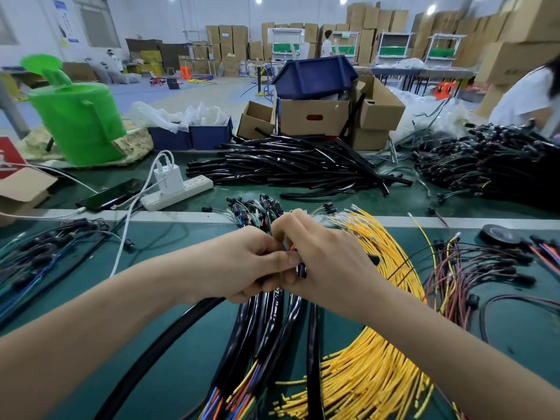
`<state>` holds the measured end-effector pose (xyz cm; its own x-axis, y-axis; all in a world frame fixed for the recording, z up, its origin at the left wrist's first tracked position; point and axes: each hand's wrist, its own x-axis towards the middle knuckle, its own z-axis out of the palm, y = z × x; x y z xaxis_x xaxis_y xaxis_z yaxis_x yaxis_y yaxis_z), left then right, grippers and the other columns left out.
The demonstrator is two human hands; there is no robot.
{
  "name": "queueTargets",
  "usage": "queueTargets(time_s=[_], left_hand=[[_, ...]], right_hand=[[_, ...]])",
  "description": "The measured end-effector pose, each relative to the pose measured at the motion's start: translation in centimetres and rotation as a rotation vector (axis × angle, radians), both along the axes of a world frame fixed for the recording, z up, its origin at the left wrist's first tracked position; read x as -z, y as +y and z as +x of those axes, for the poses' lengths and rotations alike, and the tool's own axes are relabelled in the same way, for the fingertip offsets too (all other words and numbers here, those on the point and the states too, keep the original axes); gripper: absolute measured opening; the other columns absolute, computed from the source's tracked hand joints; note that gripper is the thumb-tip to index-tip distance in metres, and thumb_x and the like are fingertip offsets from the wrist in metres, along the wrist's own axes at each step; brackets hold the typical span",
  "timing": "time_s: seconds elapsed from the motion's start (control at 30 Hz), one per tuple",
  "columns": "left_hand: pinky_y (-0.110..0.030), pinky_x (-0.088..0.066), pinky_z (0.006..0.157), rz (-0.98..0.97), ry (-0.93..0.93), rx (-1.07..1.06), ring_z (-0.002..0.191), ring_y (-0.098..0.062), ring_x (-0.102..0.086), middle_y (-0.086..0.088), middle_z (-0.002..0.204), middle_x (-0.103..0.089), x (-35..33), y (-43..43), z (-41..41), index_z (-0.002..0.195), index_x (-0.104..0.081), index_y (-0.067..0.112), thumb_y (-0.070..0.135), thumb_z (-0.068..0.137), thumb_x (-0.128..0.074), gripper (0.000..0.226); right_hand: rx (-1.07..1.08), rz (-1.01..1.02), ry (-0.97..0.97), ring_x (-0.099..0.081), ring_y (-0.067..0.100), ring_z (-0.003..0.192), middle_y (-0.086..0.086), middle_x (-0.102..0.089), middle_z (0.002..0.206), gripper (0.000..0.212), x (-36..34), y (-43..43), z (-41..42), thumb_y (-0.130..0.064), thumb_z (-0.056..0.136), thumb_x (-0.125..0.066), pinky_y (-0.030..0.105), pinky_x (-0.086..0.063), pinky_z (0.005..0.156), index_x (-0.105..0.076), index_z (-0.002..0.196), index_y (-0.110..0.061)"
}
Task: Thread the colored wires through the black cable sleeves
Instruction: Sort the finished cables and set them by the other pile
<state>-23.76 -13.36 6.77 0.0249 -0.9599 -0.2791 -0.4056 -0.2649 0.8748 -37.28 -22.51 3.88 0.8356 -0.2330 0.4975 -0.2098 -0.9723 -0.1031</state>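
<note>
I am bringing both hands together over the middle of the green mat (pixel 181 247), close to my chest, so that the small opening stays right under my eyes. My left hand (pixel 242 265) is curling round the end of a black sleeve (pixel 169 334), whose long body is trailing off toward my left elbow; gripping it near the mouth is, I think, what stops the soft tube from buckling. My right hand (pixel 327 262) is pinching the colored wires (pixel 291 247) with narrow fingertips, a bit of orange and blue showing between the two hands, though I cannot tell whether their tips are inside the mouth yet. The finished sleeves (pixel 272 322) are lying just under my wrists, wire ends fanning out toward me, out of the way yet countable. The yellow wires (pixel 378 359) are spreading just beside my right forearm for easy picking, and the pile of empty sleeves (pixel 291 165) is waiting across the bench, well apart.
</note>
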Motion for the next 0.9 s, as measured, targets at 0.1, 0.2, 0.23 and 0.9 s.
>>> queueTargets(time_s=[0.1,0.2,0.23,0.9], left_hand=[[-0.014,-0.023,0.035,-0.028,-0.02,-0.037,0.035,-0.006,-0.028,0.005,0.048,-0.044,0.4,0.3,0.6,0.083,-0.058,0.008,0.033,0.097,-0.045,0.031],[-0.012,-0.023,0.035,-0.014,-0.029,-0.053,0.034,-0.006,-0.028,0.004,0.046,-0.043,0.5,0.9,1.7,0.082,-0.06,0.011,0.037,0.096,-0.045,0.033],[-0.012,-0.023,0.035,-0.004,-0.016,-0.045,0.034,-0.007,-0.027,0.003,0.047,-0.042,0.5,1.2,2.0,0.082,-0.061,0.011,0.039,0.094,-0.046,0.034],[-0.015,-0.021,0.039,-0.001,0.164,0.081,0.044,-0.009,-0.023,0.005,0.055,-0.038,0.8,2.0,2.7,0.097,-0.072,0.014,0.049,0.085,-0.043,0.047]], right_hand=[[0.022,0.037,0.034,-0.056,0.017,0.081,-0.007,-0.053,0.111,0.08,-0.2,-1.0,-0.4,-0.028,0.072,-0.076,0.026,-0.035,0.061,-0.028,0.135,-0.037],[0.07,0.439,0.056,-0.062,0.011,0.079,-0.011,-0.062,0.099,0.095,-0.9,-3.2,-1.6,-0.028,0.076,-0.078,0.024,-0.049,0.071,-0.014,0.143,-0.05],[0.063,0.56,0.042,-0.063,0.007,0.075,-0.01,-0.065,0.087,0.084,-1.0,-4.0,-2.0,-0.025,0.079,-0.076,0.019,-0.049,0.072,-0.025,0.142,-0.046],[-0.082,1.004,-0.039,-0.059,0.002,0.067,-0.005,-0.069,0.069,0.013,-1.4,-4.5,-2.2,-0.016,0.085,-0.067,0.014,-0.045,0.067,-0.077,0.082,-0.024]])
